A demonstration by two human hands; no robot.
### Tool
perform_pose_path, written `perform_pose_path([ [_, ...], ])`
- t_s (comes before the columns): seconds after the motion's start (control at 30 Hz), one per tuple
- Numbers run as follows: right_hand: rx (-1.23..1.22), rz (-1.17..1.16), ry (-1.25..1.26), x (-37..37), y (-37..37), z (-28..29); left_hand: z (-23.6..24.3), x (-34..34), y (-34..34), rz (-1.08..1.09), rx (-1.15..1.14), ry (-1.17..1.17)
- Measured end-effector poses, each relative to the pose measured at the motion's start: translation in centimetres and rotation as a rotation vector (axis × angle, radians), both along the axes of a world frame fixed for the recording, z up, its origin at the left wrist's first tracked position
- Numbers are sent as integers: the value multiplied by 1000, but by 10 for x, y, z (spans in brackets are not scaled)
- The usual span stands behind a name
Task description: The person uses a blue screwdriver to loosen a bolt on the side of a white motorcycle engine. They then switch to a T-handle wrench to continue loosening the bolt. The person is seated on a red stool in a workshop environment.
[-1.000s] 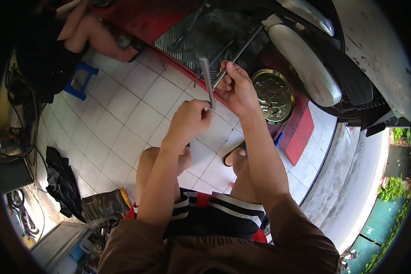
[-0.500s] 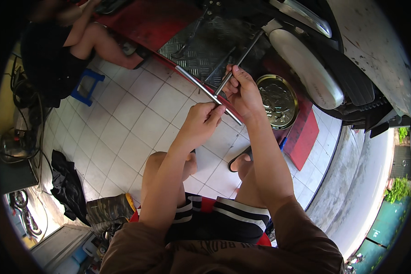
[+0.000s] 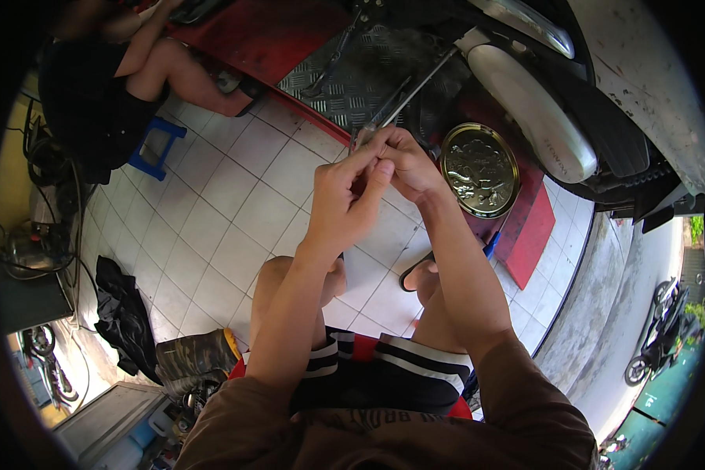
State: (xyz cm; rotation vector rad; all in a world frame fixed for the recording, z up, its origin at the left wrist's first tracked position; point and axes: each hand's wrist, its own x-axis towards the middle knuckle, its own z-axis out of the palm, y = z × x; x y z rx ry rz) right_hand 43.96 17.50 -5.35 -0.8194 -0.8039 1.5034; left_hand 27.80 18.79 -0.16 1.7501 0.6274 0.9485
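Observation:
A long metal T-handle wrench (image 3: 421, 84) slants up and to the right, its far end under the motorcycle beside the silver exhaust cover (image 3: 533, 113). My left hand (image 3: 343, 194) is closed about its crossbar, thumb pointing up. Pressed against it, my right hand (image 3: 412, 166) is closed where the shaft meets the bar. Most of the crossbar is hidden by my fingers; what the wrench's far tip touches cannot be made out. Just right of my right hand lies a round gold-coloured metal tray (image 3: 480, 125) with a raised or cluttered surface.
The motorcycle stands over a red lift platform (image 3: 235, 43) with a patterned metal plate (image 3: 309, 72). A red ramp piece (image 3: 525, 247) lies at its right. Another person (image 3: 94, 102) sits at the far left, near a blue stool (image 3: 158, 147). Black cloth (image 3: 124, 309) lies on the tiles.
My hands have come together on the wrench's handle, and its crossbar has swung out of plain view behind my fingers. A dark motorbike has appeared at the right, on the street.

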Motion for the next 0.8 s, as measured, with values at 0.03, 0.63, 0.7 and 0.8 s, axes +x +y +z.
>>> perform_pose_path([
  [0.03,4,-14,0,0,1,1,-1,0,3,100,-15,-9],
  [0.63,-25,-199,94,1,9,10,-2,-25,21,-190,-649,210],
  [0.7,-15,-210,121,3,12,3,-5,-29,20,-419,-667,221],
  [0.8,-134,-374,120,-7,11,12,23,-27,8,-534,-666,-97],
])
